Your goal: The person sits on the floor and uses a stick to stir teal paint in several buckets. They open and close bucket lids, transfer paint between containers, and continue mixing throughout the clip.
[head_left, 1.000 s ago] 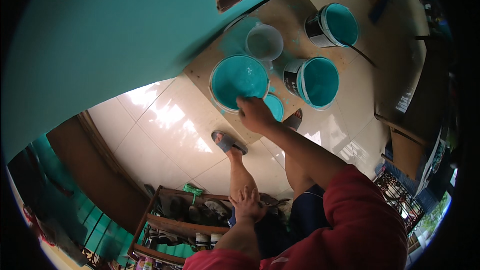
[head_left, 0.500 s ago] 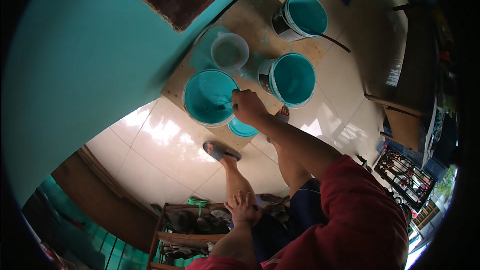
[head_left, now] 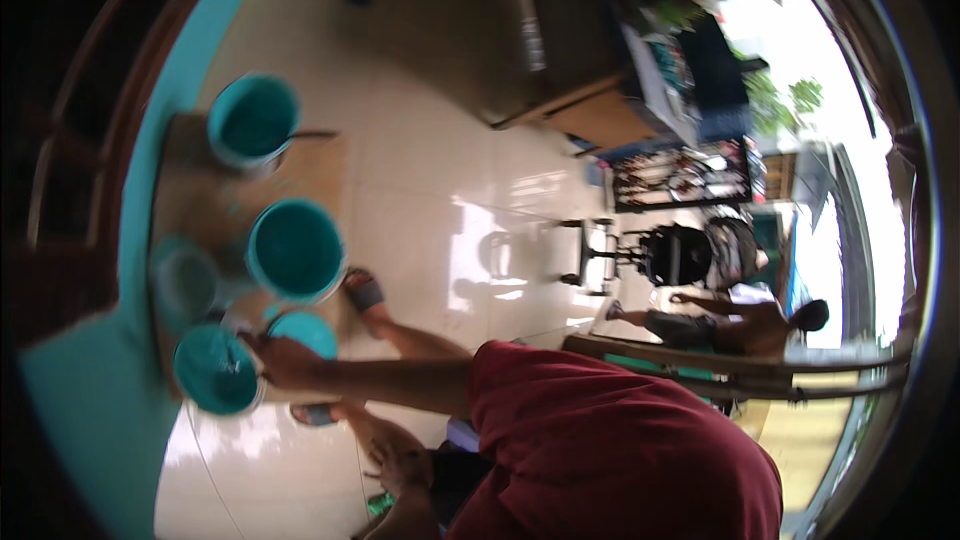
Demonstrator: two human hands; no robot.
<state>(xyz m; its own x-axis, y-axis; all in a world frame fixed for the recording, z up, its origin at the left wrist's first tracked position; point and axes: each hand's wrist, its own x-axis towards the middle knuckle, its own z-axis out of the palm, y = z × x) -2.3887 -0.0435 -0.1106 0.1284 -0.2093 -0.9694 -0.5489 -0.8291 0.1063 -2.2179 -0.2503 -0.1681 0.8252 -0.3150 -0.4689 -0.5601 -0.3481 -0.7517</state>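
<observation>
My right hand [head_left: 282,358] is closed at the rim of a bucket of teal paint [head_left: 212,376] at lower left, around a blurred tool. My left hand [head_left: 398,464] rests on my leg below, fingers spread. Just right of that bucket lies a round teal lid or shallow container [head_left: 308,330]. A translucent container [head_left: 186,282] sits above it on the paint-spotted board [head_left: 190,200]. A second teal bucket [head_left: 294,247] stands above the lid, and a third [head_left: 250,118], with a dark stick across its rim, is at the top.
A teal wall [head_left: 75,390] with a dark wooden frame [head_left: 75,110] borders the left. Right of the tiled floor [head_left: 420,160] are a desk-like piece [head_left: 590,115], a stroller [head_left: 680,255], an ornate metal gate [head_left: 680,175], a wooden rail [head_left: 820,365] and another person [head_left: 750,330].
My view has swung right, so the buckets now appear at the left, and the stroller, bright opening and other person are in view. My right hand stays at the same bucket.
</observation>
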